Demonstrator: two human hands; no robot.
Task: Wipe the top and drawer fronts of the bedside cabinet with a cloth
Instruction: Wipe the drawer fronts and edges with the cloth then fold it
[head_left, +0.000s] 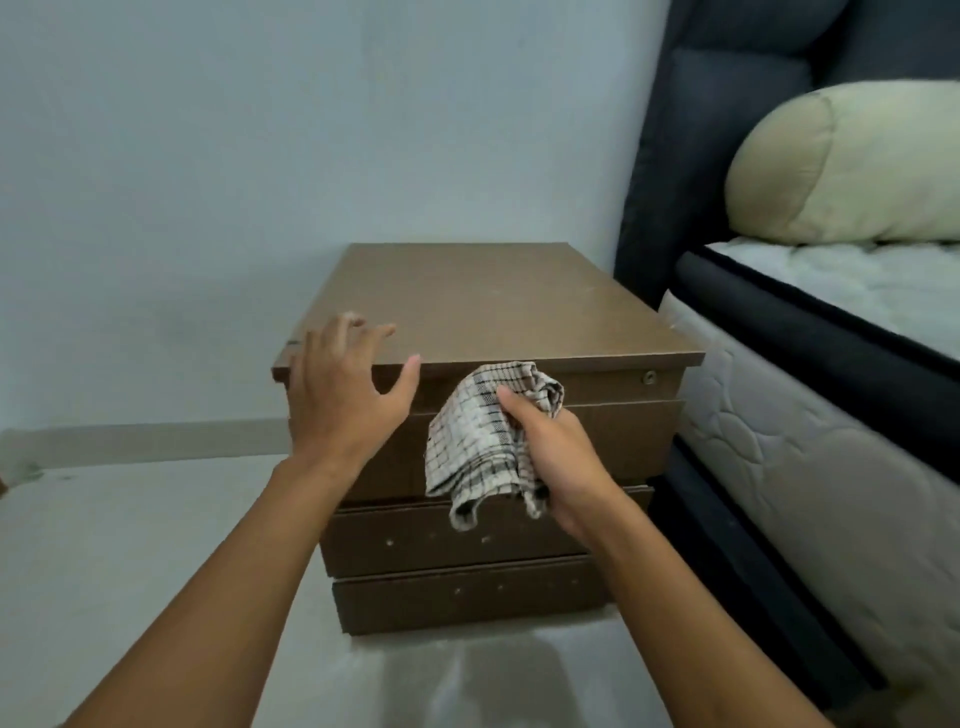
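While the right hand (550, 457) squeezes a checked cloth (483, 441) against the front of the bedside cabinet (467, 301), the left hand (343, 395) rests on the cabinet's near left corner with its fingers spread wide and nothing in it. The cloth is bunched up in the right hand, with its top part pressed near the top drawer front (623, 431) and its loose ends hanging down to the edge of the middle drawer front (415, 535). The bottom drawer front (467, 597) sits lower still, close to the floor (130, 545), and nothing is touching it. It looks like the job has reached the drawer fronts, starting with the top one. The left hand seems to be holding the cabinet steady so it does not slide. The cabinet top is bare, with a few small pale marks toward its right side; I cannot tell if it has been wiped. The next move probably calls for sliding the cloth sideways along the top drawer front, pressing flat, then going down to the middle and bottom ones. The right hand should watch out for the small round lock (649, 378) near the cabinet's top right corner. A bed (805, 415) with a pale pillow (841, 161) stands just beside the cabinet on its right, so there is little room on that side.
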